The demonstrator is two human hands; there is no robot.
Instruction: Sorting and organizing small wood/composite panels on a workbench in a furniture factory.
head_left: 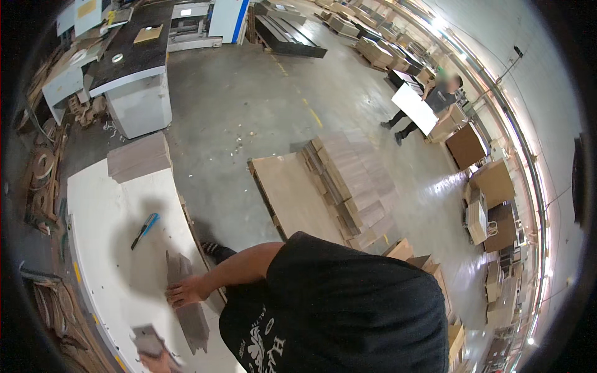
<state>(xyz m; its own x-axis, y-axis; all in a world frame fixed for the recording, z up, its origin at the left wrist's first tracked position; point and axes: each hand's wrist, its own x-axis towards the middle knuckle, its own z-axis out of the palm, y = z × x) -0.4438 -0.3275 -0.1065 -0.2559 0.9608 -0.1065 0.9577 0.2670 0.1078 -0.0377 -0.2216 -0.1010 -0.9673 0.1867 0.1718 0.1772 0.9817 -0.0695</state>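
Observation:
My right hand [185, 292] lies with its fingers stretched across a narrow grey-brown wood-look board [189, 326] on a white worktable [93, 199]. At the lower edge, my left hand [158, 362] is closed on a small grey-brown board piece [148, 340]; both are slightly blurred, and the forearm is out of the picture. Farther along the tabletop lies a blue-and-black utility knife [145, 231]. A stack of grey-brown boards [140, 156] sits at the table's far end.
A pallet [292, 186] with stacked boards stands on the floor to my right. Beyond the table is a dark-topped machine [134, 56]. Offcuts [46, 168] are heaped along the left. Another person [429, 102] carries a white panel among stacks at the far right.

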